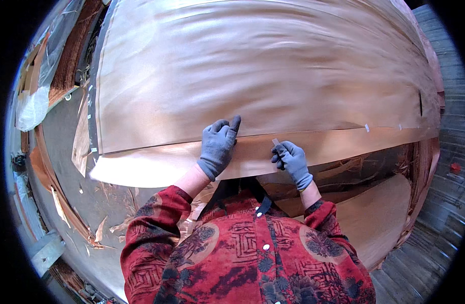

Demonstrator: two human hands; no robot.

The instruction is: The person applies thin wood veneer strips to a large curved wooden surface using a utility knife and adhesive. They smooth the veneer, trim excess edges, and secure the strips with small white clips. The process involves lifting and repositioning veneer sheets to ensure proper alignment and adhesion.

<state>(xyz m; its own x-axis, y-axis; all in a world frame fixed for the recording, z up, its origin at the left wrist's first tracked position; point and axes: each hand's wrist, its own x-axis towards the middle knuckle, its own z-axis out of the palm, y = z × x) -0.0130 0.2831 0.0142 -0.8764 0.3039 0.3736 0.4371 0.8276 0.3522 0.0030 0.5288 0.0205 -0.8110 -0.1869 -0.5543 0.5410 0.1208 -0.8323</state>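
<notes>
My left hand (219,147), in a grey glove, is over the seam of a wide, thin, pinkish-tan sheet (263,71) and the narrower strip (323,144) along its near edge. Its index finger points out and the others are loosely bent, the hand open. To its right, my gloved right hand (290,162) pinches a small translucent piece (275,143), like tape, above the strip. Small pale tabs (366,127) sit along the seam toward the right. The sheet is rippled, with a dark band down its left edge.
Plastic wrap and brown layered sheets (40,86) lie at the far left. Torn veneer-like scraps (100,228) are on the grey surface below. Another tan sheet (369,213) lies at the lower right, beside grey corrugated flooring or panels (445,202) with a small red object (456,167).
</notes>
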